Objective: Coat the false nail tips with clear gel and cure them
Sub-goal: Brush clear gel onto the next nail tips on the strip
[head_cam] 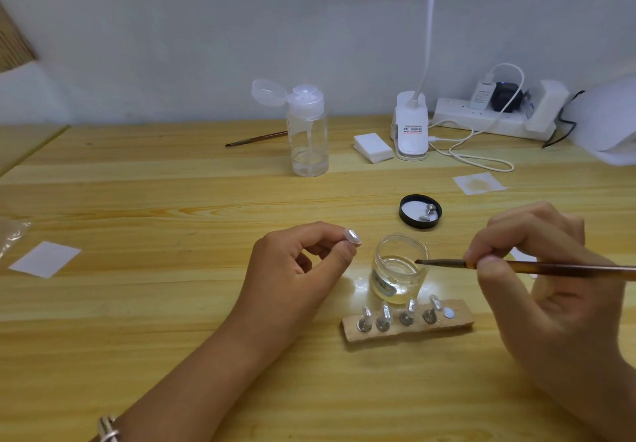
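Note:
My left hand [299,266] pinches a clear false nail tip [352,236] on its small stand, raised above the table. My right hand [537,269] grips a thin brown brush [516,265], whose bristle end lies at the rim of the open glass jar of clear gel [399,269]. In front of the jar lies a wooden holder [457,321] with several nail tips on metal pegs [383,319] and one bare white spot at its right end.
The jar's black lid [420,211] holds metal pegs. A clear pump bottle [306,132], a second brush [256,139], a white pad stack [372,147], a clip lamp [411,132], a power strip [492,114] and paper squares [44,258] lie around.

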